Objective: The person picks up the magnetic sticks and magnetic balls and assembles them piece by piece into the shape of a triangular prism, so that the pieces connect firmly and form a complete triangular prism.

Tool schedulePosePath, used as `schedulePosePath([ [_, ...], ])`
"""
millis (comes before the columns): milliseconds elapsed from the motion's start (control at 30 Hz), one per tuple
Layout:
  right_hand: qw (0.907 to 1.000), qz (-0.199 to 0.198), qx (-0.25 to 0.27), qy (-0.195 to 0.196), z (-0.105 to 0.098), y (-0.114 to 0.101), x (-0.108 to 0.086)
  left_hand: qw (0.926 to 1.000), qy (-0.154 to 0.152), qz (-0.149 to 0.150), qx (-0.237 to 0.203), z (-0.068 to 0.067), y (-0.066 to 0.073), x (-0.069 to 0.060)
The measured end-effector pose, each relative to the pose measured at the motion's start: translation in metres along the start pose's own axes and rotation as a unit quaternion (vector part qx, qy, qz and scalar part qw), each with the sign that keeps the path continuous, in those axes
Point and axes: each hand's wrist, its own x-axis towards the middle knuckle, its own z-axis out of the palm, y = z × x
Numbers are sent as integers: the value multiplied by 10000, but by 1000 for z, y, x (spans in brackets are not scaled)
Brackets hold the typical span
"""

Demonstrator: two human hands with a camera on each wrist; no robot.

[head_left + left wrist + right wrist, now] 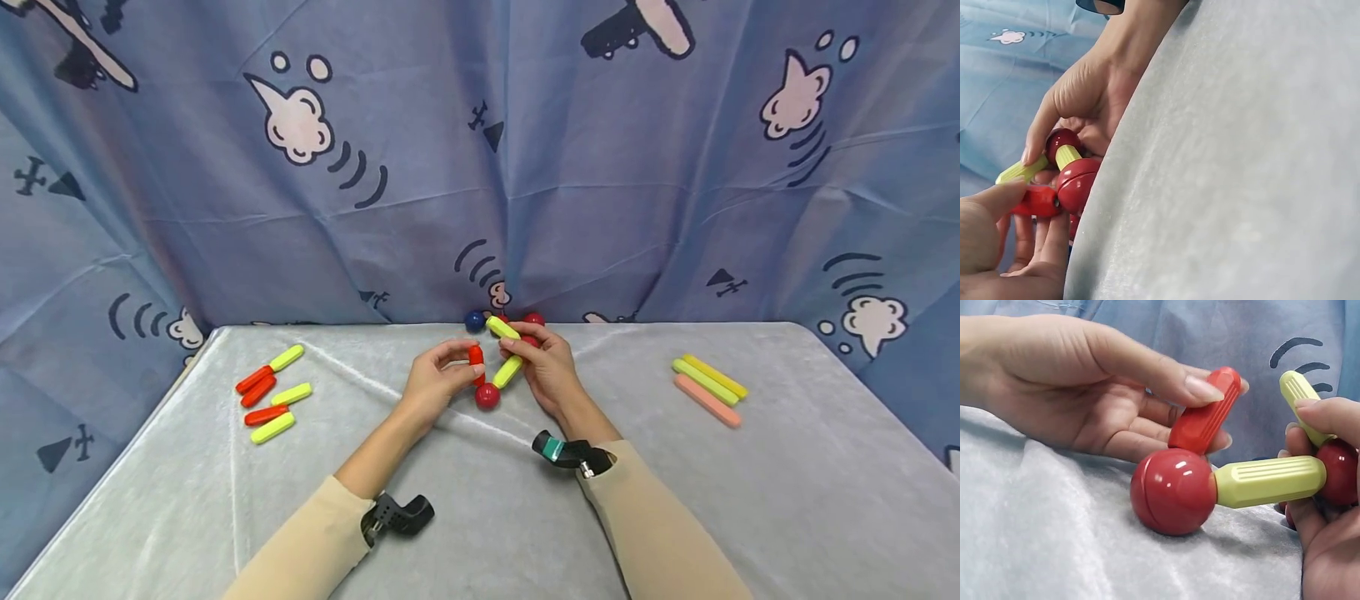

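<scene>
A pale grey, plush-looking cloth is covering the worktop, its creases running as lighter lines across the pile. Behind it, a blue curtain is hanging in folds (cartoon aeroplanes and puffs of cloud are dotting it). Near the middle of the far edge, the left hand is pinching a red stick above a red ball; whether the two are touching, I cannot tell. From that ball a nearer yellow-green stick is leading to a second red ball, which is sitting against the right hand, whose thumb and fingers are pinching a farther yellow-green stick. Short sticks are lying to the left, longer sticks to the right
</scene>
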Motion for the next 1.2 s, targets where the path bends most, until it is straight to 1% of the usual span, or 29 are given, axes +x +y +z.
schedulePosePath([
  [167,9999,8,-117,-2,2,2,2,9998,-128,66,126,-1,-3,-2],
  [233,9998,13,-190,27,2,2,2,9991,-219,140,347,0,-4,-3],
  [300,9997,12,-244,41,1,2,1,9959,-408,242,770,1,-5,-5],
  [333,9997,7,-251,52,1,2,1,9920,-511,322,1109,2,-7,-5],
  [400,9997,-10,-234,70,1,2,0,9805,-698,509,1763,2,-8,-7],
  [433,9997,-30,-221,65,1,2,0,9751,-767,590,1998,3,-9,-7],
  [467,9997,-58,-211,57,1,2,-1,9710,-802,655,2153,3,-9,-7],
  [500,9998,-82,-191,64,1,2,-1,9684,-771,686,2272,2,-10,-6],
  [533,9998,-107,-161,70,1,2,-1,9674,-676,708,2336,1,-10,-6],
  [600,9996,-177,-208,104,2,3,-1,9707,-406,734,2253,-1,-11,-4],
  [633,9991,-228,-340,114,2,3,-1,9725,-244,734,2196,-3,-11,-2],
  [667,9979,-275,-565,142,2,2,-1,9723,-78,767,2206,-5,-11,-1],
  [700,9949,-348,-937,154,2,2,-1,9713,77,796,2240,-7,-11,0],
  [733,9887,-440,-1424,130,1,1,-1,9698,209,841,2279,-9,-12,2],
  [767,9785,-536,-1988,101,0,-1,-1,9687,312,878,2302,-11,-12,3],
  [800,9639,-630,-2587,56,-1,-3,-1,9683,370,912,2296,-12,-11,3],
  [867,9277,-783,-3649,-60,-3,-7,-2,9669,417,966,2326,-14,-11,4],
  [900,9101,-852,-4053,-157,-4,-10,-3,9676,400,980,2293,-15,-11,4],
  [933,8964,-874,-4338,-265,-5,-13,-3,9682,373,1004,2261,-15,-11,4],
  [967,8858,-863,-4545,-373,-6,-16,-3,9692,342,1028,2212,-15,-12,5],
  [1000,8771,-845,-4704,-482,-7,-19,-3,9701,314,1052,2165,-16,-12,5],
  [1100,8585,-797,-5003,-800,-10,-24,-3,9718,275,1102,2065,-16,-14,5],
  [1167,8493,-769,-5140,-930,-12,-25,-2,9717,276,1126,2056,-17,-15,4],
  [1200,8458,-778,-5199,-913,-13,-25,-2,9718,274,1125,2056,-17,-15,4],
])
